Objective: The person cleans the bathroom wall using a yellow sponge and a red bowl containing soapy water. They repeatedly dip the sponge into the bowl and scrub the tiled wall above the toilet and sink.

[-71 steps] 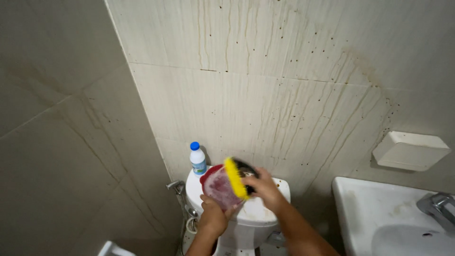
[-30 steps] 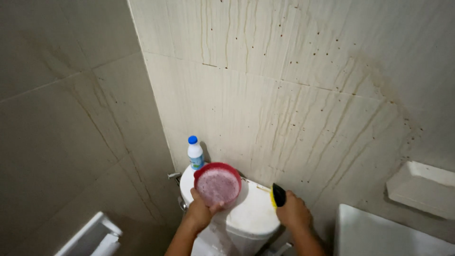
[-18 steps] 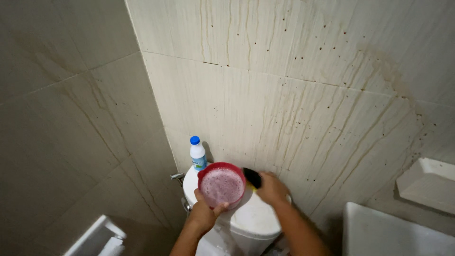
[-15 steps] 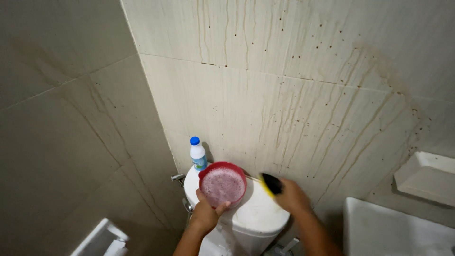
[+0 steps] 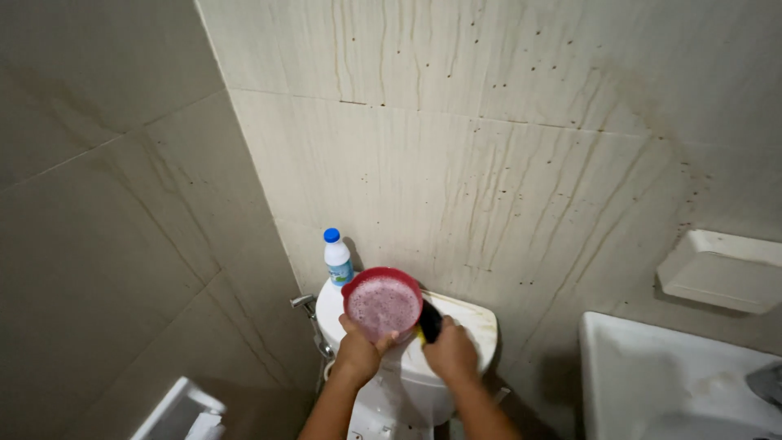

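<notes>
My left hand [image 5: 360, 352] grips the lower rim of a red plastic bowl [image 5: 382, 303] filled with pinkish foam, held up over the white toilet tank [image 5: 468, 326]. My right hand [image 5: 450, 354] holds a scrub brush with a black handle and yellow bristles [image 5: 428, 323], its head pressed against the right edge of the bowl. A white bottle with a blue cap [image 5: 336, 257] stands upright on the tank's left end, just behind the bowl.
Stained beige tiled walls [image 5: 505, 147] meet in a corner at left. A white basin [image 5: 676, 383] with a tap sits at lower right, a white wall-mounted holder [image 5: 721, 270] above it. A metal hose valve [image 5: 303, 303] is left of the tank; a white object [image 5: 183, 411] lies at bottom left.
My right hand swung the brush out to the right of the bowl and has now brought it back against the bowl's right edge. The left hand keeps the bowl in place.
</notes>
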